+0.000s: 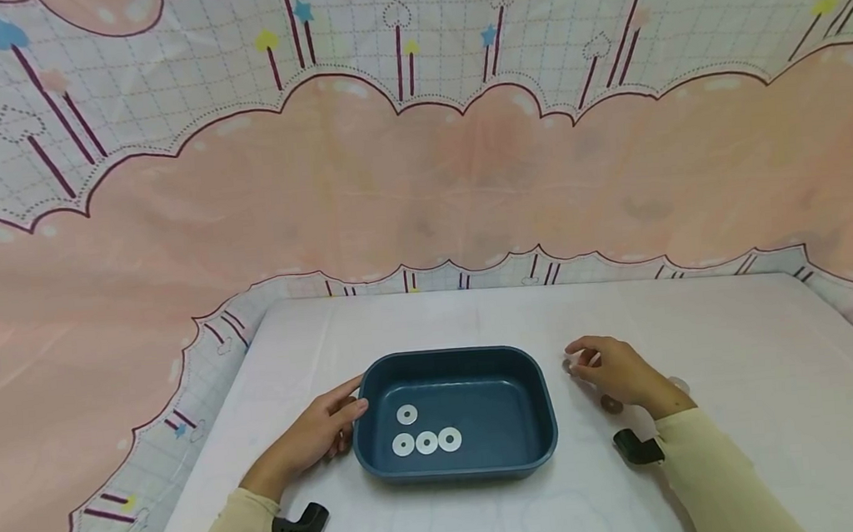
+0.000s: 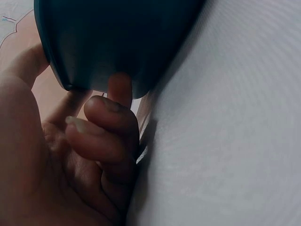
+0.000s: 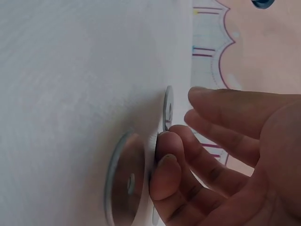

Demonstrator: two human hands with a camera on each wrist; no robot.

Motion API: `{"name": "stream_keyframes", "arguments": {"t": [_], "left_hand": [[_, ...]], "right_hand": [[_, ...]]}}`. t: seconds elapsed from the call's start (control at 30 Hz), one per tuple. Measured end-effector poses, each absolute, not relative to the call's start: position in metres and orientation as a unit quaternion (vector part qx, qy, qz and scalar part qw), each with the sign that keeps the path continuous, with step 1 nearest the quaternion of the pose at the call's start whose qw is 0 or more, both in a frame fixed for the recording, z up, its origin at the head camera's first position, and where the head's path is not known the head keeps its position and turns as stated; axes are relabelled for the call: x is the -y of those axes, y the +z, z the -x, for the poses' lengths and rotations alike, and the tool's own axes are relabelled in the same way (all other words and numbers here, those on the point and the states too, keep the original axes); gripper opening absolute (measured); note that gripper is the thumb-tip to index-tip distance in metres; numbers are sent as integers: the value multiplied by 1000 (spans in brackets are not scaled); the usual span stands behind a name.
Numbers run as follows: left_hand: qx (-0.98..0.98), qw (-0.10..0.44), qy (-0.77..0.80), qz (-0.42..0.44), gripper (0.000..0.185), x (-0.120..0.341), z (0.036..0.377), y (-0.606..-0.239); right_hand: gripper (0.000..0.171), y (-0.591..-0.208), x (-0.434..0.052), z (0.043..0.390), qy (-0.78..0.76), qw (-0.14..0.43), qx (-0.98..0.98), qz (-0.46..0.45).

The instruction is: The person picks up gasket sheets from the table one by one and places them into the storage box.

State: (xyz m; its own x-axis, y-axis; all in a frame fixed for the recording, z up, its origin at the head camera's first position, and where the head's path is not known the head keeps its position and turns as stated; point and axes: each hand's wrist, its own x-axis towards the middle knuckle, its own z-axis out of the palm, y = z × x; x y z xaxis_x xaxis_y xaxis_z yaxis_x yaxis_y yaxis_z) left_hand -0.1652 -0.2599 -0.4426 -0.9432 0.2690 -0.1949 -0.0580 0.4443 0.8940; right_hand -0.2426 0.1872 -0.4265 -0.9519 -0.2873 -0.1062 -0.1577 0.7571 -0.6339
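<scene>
A dark blue rectangular tray (image 1: 500, 410) stands in the middle of the white table. My left hand (image 1: 311, 439) holds its left end, thumb over the rim and the other fingers at the outer wall; in the left wrist view the curled fingers (image 2: 106, 136) lie low beside the tray. Inside the tray are several flat washers (image 1: 427, 442), light in colour. To its right, my right hand (image 1: 619, 374) reaches down with thumb and index apart. Just by its fingertips lies a metal washer (image 3: 169, 107), and a larger-looking one (image 3: 126, 181) is nearer the wrist.
Beside the right wrist, a brownish washer (image 1: 611, 404) and a pale washer (image 1: 680, 384) lie on the tabletop (image 1: 766, 373). Black wrist cameras (image 1: 301, 526) are worn on both arms. A patterned cloth (image 1: 420, 183) hangs behind the table.
</scene>
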Motion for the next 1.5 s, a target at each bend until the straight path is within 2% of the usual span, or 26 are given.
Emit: {"name": "stream_keyframes", "arguments": {"t": [0.33, 0.97, 1.5], "left_hand": [[-836, 156, 522, -68, 59, 259, 166, -442], [-837, 155, 521, -69, 59, 258, 165, -442], [-836, 157, 523, -59, 59, 258, 165, -441]], "right_hand": [[22, -427, -188, 241, -314, 98, -938, 111], [23, -427, -188, 237, -346, 168, -918, 95], [27, -433, -187, 238, -333, 142, -921, 145]]}}
